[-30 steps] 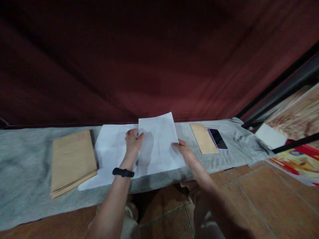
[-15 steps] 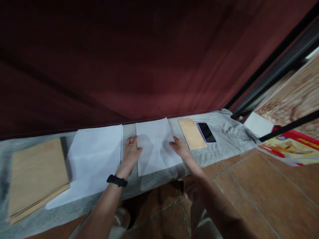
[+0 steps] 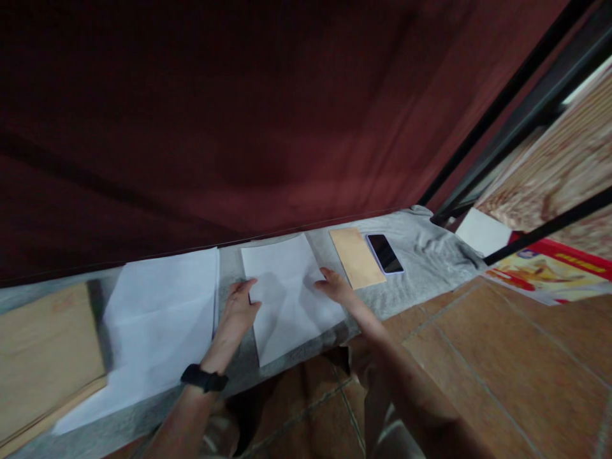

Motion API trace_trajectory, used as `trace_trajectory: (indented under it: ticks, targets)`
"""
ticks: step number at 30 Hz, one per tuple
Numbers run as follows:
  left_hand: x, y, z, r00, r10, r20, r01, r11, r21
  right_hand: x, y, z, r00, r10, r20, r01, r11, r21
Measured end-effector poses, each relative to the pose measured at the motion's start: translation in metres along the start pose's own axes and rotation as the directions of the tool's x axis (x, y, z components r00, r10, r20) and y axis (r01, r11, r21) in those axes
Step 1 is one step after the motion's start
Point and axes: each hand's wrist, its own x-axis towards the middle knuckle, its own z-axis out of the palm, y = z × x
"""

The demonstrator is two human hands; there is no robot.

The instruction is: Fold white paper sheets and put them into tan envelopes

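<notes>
A single white sheet (image 3: 289,299) is laid on the grey-clothed tabletop (image 3: 425,252), between a paper stack (image 3: 157,319) on the left and a brown envelope (image 3: 356,257) on the right. Its side edges are pressed by the left hand (image 3: 238,310) and right hand (image 3: 333,288), both laid flat with nothing gripped. The sheet could be creased or slid off the near edge if the soft cloth is dragged.

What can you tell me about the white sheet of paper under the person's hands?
The sheet is plain white paper, blank and faintly creased. It lies flat and slightly askew on the grey cloth, its near edge at the cloth's rim. The left hand rests on its left edge, the right hand on its right edge.
</notes>
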Motion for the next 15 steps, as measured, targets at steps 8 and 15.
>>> trace_trajectory:
  ticks: [8,15]
  targets:
    - [0.005,0.0,-0.004,1.0,-0.019,-0.013,0.019,0.999,0.044,-0.015,-0.021,0.007,0.971,-0.001,-0.239,-0.067,0.958,-0.278]
    - [-0.014,0.011,-0.004,0.989,0.104,-0.107,-0.074,0.965,0.253,-0.006,-0.033,0.035,0.899,-0.37,-0.236,0.297,0.909,-0.292]
